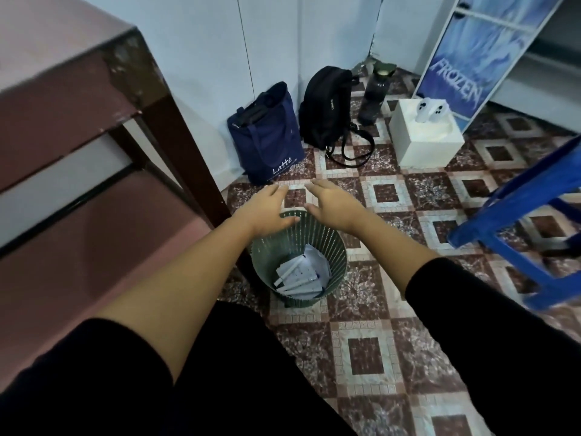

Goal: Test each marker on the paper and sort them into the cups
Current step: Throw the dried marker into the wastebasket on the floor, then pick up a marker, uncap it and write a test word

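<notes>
Nearest the camera, two black sleeves end above bare forearms that reach forward over a green slatted basket [336, 256] standing on the tiled floor [377, 357]. Inside the basket, several white markers [295, 280] lie in a loose heap on crumpled paper [314, 259]. Over the basket's far rim, the left hand [267, 209] and right hand [330, 206] are side by side, palms down, fingers straight and spread, holding nothing. Whether they touch the rim cannot be told. The brown bench [78, 105] stands left of the basket, one leg just beside it. Beyond the basket, against the wall, are a navy tote bag [267, 140], a black backpack [327, 108], a dark bottle [374, 96] and a white box [427, 143]. A blue stool [518, 221] stands to the basket's right.
</notes>
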The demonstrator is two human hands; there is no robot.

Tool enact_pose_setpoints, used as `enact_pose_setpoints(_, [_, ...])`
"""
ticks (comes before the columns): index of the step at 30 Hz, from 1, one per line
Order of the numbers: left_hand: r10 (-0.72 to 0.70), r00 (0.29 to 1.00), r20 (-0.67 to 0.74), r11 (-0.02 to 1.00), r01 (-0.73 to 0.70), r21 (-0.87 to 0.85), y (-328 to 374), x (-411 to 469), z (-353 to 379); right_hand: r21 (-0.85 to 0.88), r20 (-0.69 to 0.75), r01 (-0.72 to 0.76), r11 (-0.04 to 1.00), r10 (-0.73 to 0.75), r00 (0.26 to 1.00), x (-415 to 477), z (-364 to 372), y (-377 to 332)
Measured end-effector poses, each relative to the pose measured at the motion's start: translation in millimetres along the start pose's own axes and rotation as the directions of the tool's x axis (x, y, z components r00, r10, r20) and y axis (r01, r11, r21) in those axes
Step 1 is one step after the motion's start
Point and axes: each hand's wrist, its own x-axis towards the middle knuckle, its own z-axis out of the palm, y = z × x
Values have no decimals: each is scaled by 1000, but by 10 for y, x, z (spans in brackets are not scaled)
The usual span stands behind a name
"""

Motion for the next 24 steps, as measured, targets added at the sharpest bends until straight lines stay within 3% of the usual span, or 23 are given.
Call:
enact_pose_setpoints(10, [57,983,-173,998,-55,14,261,-26,-907,-70,-135,14,997,-23,991,40,-1096,-209])
enact_pose_setpoints(16, [88,936,-340,996,-79,43,398,-148,-1651,-144,-268,57,988,-95,959,95,-1852,-440])
enact_pose_setpoints(24, [47,887,-459,996,-6,90,398,-460,-2583,-171,-355,93,981,-149,923,93,-2566,-947])
